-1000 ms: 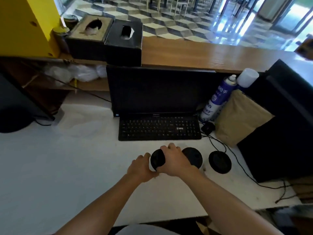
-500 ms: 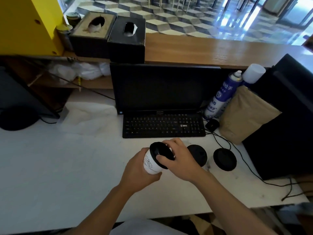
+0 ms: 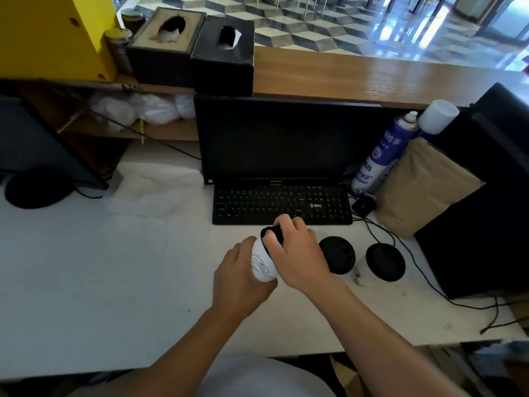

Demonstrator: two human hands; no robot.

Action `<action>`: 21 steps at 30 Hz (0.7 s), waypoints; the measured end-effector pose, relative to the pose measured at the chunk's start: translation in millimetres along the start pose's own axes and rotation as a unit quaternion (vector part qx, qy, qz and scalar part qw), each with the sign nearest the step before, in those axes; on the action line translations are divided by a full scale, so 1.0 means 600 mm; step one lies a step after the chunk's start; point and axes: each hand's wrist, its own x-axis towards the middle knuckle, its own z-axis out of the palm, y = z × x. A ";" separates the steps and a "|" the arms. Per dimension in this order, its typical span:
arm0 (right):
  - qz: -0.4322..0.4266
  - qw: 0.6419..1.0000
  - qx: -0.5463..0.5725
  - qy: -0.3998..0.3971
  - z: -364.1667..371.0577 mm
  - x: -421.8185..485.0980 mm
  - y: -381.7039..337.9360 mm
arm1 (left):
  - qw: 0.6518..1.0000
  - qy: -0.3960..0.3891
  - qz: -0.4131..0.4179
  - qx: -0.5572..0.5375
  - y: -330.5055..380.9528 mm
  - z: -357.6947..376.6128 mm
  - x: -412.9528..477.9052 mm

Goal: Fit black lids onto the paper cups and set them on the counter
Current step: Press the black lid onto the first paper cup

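My left hand (image 3: 239,277) grips a white paper cup (image 3: 262,263) with a black wave drawing, held tilted above the white desk (image 3: 114,282). My right hand (image 3: 296,253) covers the cup's mouth and presses a black lid (image 3: 272,233) onto it. Only the lid's far edge shows between my fingers. To the right two more cups stand on the desk, each with a black lid on top: one (image 3: 337,255) beside my right hand, the other (image 3: 385,262) further right.
A black keyboard (image 3: 282,203) and a dark monitor (image 3: 286,138) stand just behind my hands. A spray can (image 3: 383,156), a brown paper bag (image 3: 423,187) and a black box (image 3: 486,196) fill the right side. Cables (image 3: 429,282) trail over the desk. Two tissue boxes (image 3: 194,50) sit on the wooden counter (image 3: 372,78).
Both hands lifted the cup off the desk and tilted it. My right hand has closed further over the lid, covering most of it.
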 end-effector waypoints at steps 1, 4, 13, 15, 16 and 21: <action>-0.005 1.000 -0.008 0.004 -0.003 0.001 -0.002 | 1.000 -0.011 -0.007 -0.021 0.002 -0.001 0.001; -0.027 0.999 -0.024 0.026 -0.012 0.004 -0.005 | 0.995 -0.066 -0.018 -0.070 0.003 -0.010 0.011; -0.132 0.988 -0.076 -0.017 -0.047 0.005 -0.008 | 0.962 -0.184 -0.011 -0.202 0.010 -0.039 0.023; -0.167 0.983 -0.065 -0.045 -0.060 0.006 -0.007 | 0.943 -0.223 -0.012 -0.246 0.015 -0.046 0.023; -0.184 0.980 -0.055 -0.060 -0.066 0.006 -0.007 | 0.931 -0.247 -0.021 -0.268 0.017 -0.050 0.024; -0.261 0.962 -0.001 -0.084 -0.087 0.002 -0.007 | 0.849 -0.398 -0.057 -0.342 0.009 -0.070 0.033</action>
